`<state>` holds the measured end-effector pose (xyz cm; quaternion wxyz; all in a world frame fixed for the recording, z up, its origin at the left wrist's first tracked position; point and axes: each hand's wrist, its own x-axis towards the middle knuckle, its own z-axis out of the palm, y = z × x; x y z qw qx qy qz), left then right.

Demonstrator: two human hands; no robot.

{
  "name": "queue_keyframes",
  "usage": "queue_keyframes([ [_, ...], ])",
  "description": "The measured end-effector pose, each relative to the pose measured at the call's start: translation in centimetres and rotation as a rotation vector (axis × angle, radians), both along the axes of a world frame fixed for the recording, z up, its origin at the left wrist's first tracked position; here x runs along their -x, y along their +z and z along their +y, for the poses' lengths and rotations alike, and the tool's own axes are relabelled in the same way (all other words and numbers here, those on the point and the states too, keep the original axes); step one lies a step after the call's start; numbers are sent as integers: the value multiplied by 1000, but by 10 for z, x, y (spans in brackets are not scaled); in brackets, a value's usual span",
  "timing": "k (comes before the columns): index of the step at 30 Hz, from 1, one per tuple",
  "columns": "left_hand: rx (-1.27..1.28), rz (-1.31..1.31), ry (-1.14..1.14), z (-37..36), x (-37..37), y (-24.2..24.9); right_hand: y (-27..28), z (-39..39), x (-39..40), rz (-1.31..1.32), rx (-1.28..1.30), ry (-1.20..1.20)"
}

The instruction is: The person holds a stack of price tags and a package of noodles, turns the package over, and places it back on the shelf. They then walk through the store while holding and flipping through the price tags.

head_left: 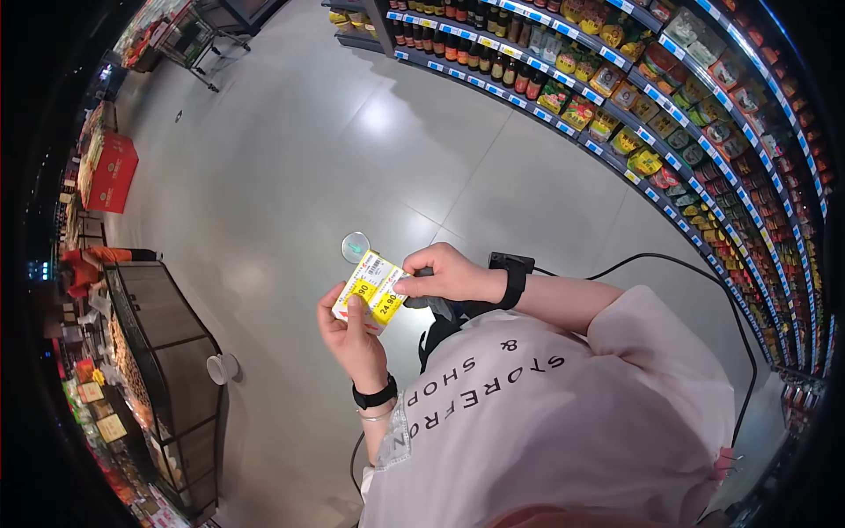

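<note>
My left hand (352, 333) is closed on a small stack of price tags (374, 286), thumb flat on the front one. They are white and yellow; one reads 24.90, and another shows 90 beside it. At the tags' right edge, my right hand (451, 275) pinches the 24.90 tag between thumb and fingers. Dark grey material (431, 304) shows just below the right hand, partly hidden by it. A clear round disc with a green mark (356, 247) appears just beyond the tags' upper end. Both wrists wear black bands.
Shelves (607, 97) of bottles and packets curve along the right. At left stand a dark display counter (167, 352), a white bin (223, 368) and a red box (112, 172). Farther back is a shopping cart (189, 44). A black cable (735, 299) loops at my right.
</note>
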<state>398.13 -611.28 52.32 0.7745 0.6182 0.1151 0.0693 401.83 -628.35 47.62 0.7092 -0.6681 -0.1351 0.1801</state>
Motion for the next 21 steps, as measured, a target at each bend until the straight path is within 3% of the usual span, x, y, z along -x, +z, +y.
queue_keyframes([
  [6,20,76,-69,11,-62,-24,-6,9,-55,161,-49,-11],
  [13,173,179,-240,24,-148,-58,-29,23,-107,268,-79,-235],
  [21,237,259,-427,41,-264,-55,-13,48,-183,373,-6,-436],
])
